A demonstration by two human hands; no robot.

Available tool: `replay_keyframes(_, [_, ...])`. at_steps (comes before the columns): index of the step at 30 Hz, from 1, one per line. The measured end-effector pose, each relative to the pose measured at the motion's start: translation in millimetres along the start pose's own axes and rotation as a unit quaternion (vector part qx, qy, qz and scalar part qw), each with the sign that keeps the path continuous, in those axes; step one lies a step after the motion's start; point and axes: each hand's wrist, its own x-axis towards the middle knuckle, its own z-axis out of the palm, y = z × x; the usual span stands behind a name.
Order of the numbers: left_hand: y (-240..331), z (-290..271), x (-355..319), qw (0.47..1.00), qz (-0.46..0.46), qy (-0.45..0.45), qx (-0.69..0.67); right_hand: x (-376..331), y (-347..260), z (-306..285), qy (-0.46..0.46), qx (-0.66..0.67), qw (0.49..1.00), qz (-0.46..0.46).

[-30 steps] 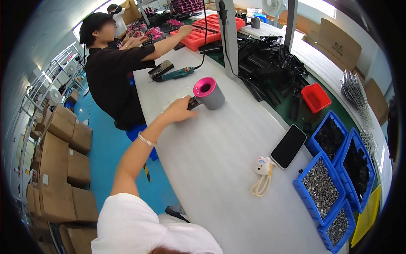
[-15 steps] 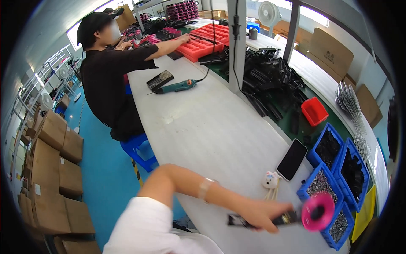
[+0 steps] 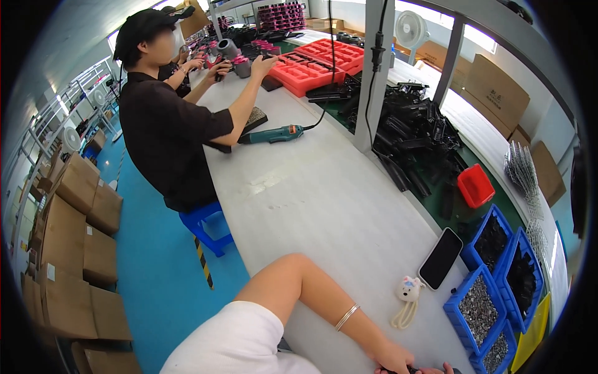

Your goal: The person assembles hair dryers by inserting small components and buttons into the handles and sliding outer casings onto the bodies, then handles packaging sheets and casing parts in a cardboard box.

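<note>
Dark handle-like piece (image 3: 410,369), mostly cropped at lower edge of view, grasped in left hand (image 3: 395,356), grip of right hand (image 3: 429,371) unclear, against long white worktable (image 3: 311,218), blue floor (image 3: 146,249) alongside, brown cardboard cartons (image 3: 65,249) stacked beyond.

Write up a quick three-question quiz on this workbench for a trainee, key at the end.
1. True or false: the phone lies on the white table, apart from the wearer's left hand.

2. Multiple choice: what colour is the small bin beyond the blue bins?
A) yellow
B) red
C) white

3. Fill the gap: the corded tool lying near the seated co-worker is mostly ____ in colour.

Key: 1. True. 2. B. 3. Teal.
</note>
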Motion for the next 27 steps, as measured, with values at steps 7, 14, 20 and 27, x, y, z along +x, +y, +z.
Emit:
replay_keyframes(7, [-3, 8, -12, 0.994, 0.075, 0.071, 0.044, 2, 3, 1, -0.083, 0.087, 0.992, -0.029])
replay_keyframes(14, [-11, 7, 5, 0.993, 0.077, 0.033, -0.078, -11, -6, 10, -0.026, -0.029, 0.998, -0.045])
replay_keyframes(20, [-15, 7, 9, 0.977, -0.011, 0.015, -0.212, -9, -23, 11, 0.012, 0.007, 1.000, -0.022])
replay_keyframes(27, [-15, 11, 7, 0.969, -0.028, -0.006, -0.246, -21, -22, 17, 0.016, -0.005, 1.000, 0.017])
